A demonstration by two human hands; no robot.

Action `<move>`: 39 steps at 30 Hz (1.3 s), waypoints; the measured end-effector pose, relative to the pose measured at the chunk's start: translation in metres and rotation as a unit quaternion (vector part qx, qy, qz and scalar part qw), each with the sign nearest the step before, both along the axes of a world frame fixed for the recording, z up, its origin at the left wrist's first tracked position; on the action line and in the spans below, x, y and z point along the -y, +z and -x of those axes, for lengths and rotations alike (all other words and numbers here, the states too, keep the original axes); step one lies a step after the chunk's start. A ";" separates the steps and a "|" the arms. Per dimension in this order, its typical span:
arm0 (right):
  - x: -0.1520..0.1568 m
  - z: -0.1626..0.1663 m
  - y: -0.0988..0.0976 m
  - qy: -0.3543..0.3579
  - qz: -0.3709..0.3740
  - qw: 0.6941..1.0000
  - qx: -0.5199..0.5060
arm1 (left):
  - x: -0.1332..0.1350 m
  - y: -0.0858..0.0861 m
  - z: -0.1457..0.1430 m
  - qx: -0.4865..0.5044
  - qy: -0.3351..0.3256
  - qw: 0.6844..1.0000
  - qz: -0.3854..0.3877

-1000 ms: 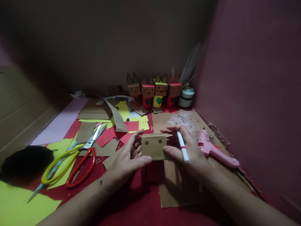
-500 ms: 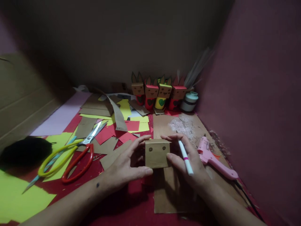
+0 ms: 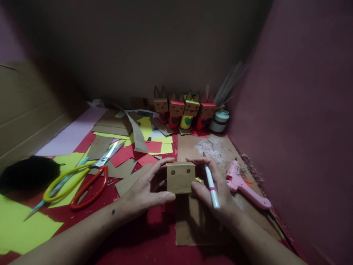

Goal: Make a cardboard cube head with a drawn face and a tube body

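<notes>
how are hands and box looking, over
Right hand holding box and pen; left hand at box's left edge. Two eyes drawn on front. Scissors left, glue gun right, neither blocking box.

Scissors [image 3: 101, 162] block left, glue gun [image 3: 246, 188] right, figures [image 3: 190, 109] beyond box [image 3: 180, 181]; room over near tabletop [image 3: 143, 243].

My forearms [image 3: 91, 225] angle inward from the lower corners; my left hand [image 3: 143, 189] and right hand [image 3: 223, 193] face each other, fingers [image 3: 159, 166] curled.
</notes>
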State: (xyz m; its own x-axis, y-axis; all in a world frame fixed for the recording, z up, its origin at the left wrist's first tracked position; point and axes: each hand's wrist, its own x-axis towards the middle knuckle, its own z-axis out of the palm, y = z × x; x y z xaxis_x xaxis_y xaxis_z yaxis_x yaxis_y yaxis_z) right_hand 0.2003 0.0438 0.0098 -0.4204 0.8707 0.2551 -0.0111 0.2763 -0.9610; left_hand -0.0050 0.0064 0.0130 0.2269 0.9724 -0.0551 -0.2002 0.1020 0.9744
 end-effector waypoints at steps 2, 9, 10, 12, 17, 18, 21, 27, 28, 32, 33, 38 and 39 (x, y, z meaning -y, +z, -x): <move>0.000 0.000 -0.003 0.012 0.003 1.000 -0.013 | 0.001 0.001 -0.002 0.009 0.009 1.000 0.002; 0.000 -0.002 -0.005 0.074 0.033 0.995 -0.053 | -0.003 -0.008 0.003 0.026 -0.005 1.000 -0.016; 0.000 -0.002 -0.005 0.077 0.032 0.995 -0.060 | -0.004 -0.010 0.004 0.029 -0.011 0.999 -0.023; -0.001 -0.002 -0.006 0.079 0.037 0.994 -0.070 | -0.005 -0.014 0.007 0.034 -0.017 0.999 -0.027; -0.004 -0.001 -0.009 0.080 0.053 0.991 -0.096 | -0.005 -0.017 0.008 0.037 -0.015 0.998 -0.038; -0.005 0.000 -0.009 0.081 0.052 0.990 -0.102 | -0.005 -0.017 0.007 0.034 -0.011 0.999 -0.039; -0.007 -0.001 -0.010 0.082 0.055 0.989 -0.109 | -0.003 -0.013 0.005 0.023 0.001 0.999 -0.033; -0.006 -0.003 -0.012 0.080 0.058 0.990 -0.099 | -0.004 -0.009 0.003 0.025 -0.009 1.000 -0.016; -0.006 -0.002 -0.012 0.082 0.055 0.990 -0.100 | -0.005 -0.011 0.004 0.022 -0.011 1.000 -0.017; -0.005 -0.001 -0.010 0.084 0.053 0.989 -0.105 | -0.005 -0.019 0.008 0.007 -0.010 0.999 -0.036; -0.005 -0.001 -0.010 0.083 0.055 0.990 -0.104 | -0.004 -0.020 0.008 0.004 -0.009 0.999 -0.039; -0.004 0.000 -0.011 0.075 0.060 0.991 -0.096 | -0.001 -0.017 0.007 -0.001 -0.009 1.000 -0.015; -0.004 0.000 -0.011 0.077 0.061 0.990 -0.098 | -0.001 -0.016 0.007 0.000 -0.009 1.000 -0.012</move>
